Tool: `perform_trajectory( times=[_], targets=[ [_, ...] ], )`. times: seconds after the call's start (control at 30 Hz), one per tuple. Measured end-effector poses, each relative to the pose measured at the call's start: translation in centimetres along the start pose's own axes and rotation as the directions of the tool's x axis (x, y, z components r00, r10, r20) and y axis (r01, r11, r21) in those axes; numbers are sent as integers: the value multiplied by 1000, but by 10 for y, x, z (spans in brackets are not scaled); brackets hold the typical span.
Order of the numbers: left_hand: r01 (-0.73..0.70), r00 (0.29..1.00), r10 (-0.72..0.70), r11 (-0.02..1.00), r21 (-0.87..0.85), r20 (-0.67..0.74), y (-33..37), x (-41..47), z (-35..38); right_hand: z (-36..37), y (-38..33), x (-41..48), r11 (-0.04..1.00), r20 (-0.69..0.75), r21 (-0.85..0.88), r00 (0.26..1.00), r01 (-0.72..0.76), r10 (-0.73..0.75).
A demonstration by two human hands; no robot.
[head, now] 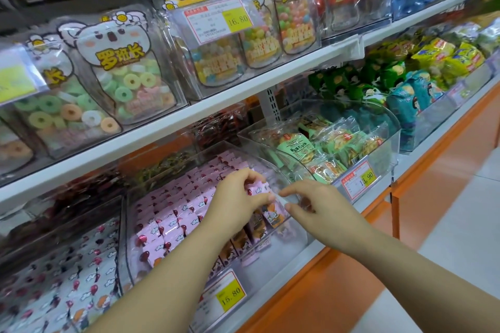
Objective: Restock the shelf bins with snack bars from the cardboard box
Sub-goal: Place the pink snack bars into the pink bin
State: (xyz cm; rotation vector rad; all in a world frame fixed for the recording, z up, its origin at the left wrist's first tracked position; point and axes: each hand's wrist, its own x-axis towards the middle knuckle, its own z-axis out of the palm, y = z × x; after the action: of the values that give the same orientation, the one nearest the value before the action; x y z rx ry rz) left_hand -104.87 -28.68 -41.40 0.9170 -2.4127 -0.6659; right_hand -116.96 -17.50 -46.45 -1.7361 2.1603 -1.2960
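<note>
Both my hands are over a clear plastic shelf bin [295,238] full of pink snack bars [173,222] standing in rows. My left hand [238,201] grips a pink snack bar packet [258,189] at the bin's right end, fingers curled over its top. My right hand [316,205] pinches the right edge of the same packet between thumb and forefinger. Below it more packets with orange print [273,217] stand in the bin. No cardboard box shows in the head view.
A neighbouring clear bin [389,149] to the right holds green snack packs. Another bin [67,278] of white packets lies to the left. The white shelf [216,100] above carries candy pouches. Yellow price tags [230,296] hang on the bin fronts. An orange shelf base and pale floor lie right.
</note>
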Motion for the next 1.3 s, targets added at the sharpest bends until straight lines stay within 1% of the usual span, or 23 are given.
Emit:
perform_trajectory(
  times=[0.07, 0.1, 0.17, 0.2, 0.23, 0.3, 0.37, 0.43, 0.47, 0.5, 0.53, 0.57, 0.63, 0.7, 0.73, 0.8, 0.93, 1.07, 1.17, 1.3],
  targets=[
    [6, 999, -4, 999, -45, 43, 0, -6, -4, 1, -2, -1, 999, -42, -31, 999, 12, -13],
    [-6, 999, 8, 999, -49, 45, 2, -8, -6, 0, -4, 0, 997, -99, -59, 994, 40, -46],
    [-40, 999, 42, 998, -42, 27, 7, -9, -14, -2, -11, 3, 979, -182, -144, 969, 144, -169],
    [-58, 998, 59, 997, -44, 11, 9, -9, -18, -4, -15, 4, 968, -179, -173, 961, 183, -213],
    [-76, 997, 76, 996, -51, -7, 11, -9, -22, -4, -21, 6, 965, -153, -176, 963, 193, -221],
    [-97, 995, 95, 992, -75, -22, 14, -10, -27, -2, -29, 10, 980, -92, -130, 982, 152, -164],
    [-94, 996, 94, 990, -104, 0, 16, -13, -30, 1, -31, 14, 991, -86, -80, 989, 110, -117],
    [-72, 996, 80, 975, -211, 32, 14, -16, -35, 0, -31, 16, 994, -94, -1, 990, 106, -105],
    [-50, 998, 61, 961, -272, 32, 12, -15, -38, -2, -30, 16, 993, -104, 46, 990, 105, -100],
    [-30, 999, 37, 955, -295, 18, 8, -14, -41, -5, -30, 17, 991, -119, 87, 989, 100, -89],
    [-22, 1000, 21, 968, -251, -7, 2, -11, -42, -8, -29, 18, 989, -141, 114, 987, 93, -77],
    [-12, 1000, 9, 989, -145, -22, -5, -8, -41, -11, -30, 19, 989, -161, 118, 985, 88, -68],
    [-1, 1000, 0, 991, 132, 10, -18, -3, -32, -16, -33, 20, 992, -169, 87, 983, 86, -70],
    [-38, 999, 22, 930, 367, 48, -27, 0, -20, -19, -36, 24, 993, -142, 65, 986, 101, -91],
    [-62, 998, 43, 890, 453, 52, -29, 0, -16, -19, -37, 26, 993, -116, 54, 988, 108, -101],
    [-82, 997, 72, 827, 556, 40, -29, 1, -11, -19, -39, 28, 994, -53, 9, 992, 112, -112],
    [-110, 994, 99, 736, 668, 54, -30, -1, -6, -12, -45, 31, 983, 79, -130, 990, 129, -120],
    [-103, 995, 78, 771, 628, 67, -39, -6, -10, -7, -51, 32, 958, 127, -244, 984, 152, -124],
    [-118, 993, 74, 788, 604, 96, -43, -12, -13, -7, -54, 32, 957, 135, -257, 985, 135, -103],
    [-146, 989, 102, 776, 614, 106, -45, -17, -11, -4, -54, 31, 956, 153, -267, 985, 120, -80]
  ],
)
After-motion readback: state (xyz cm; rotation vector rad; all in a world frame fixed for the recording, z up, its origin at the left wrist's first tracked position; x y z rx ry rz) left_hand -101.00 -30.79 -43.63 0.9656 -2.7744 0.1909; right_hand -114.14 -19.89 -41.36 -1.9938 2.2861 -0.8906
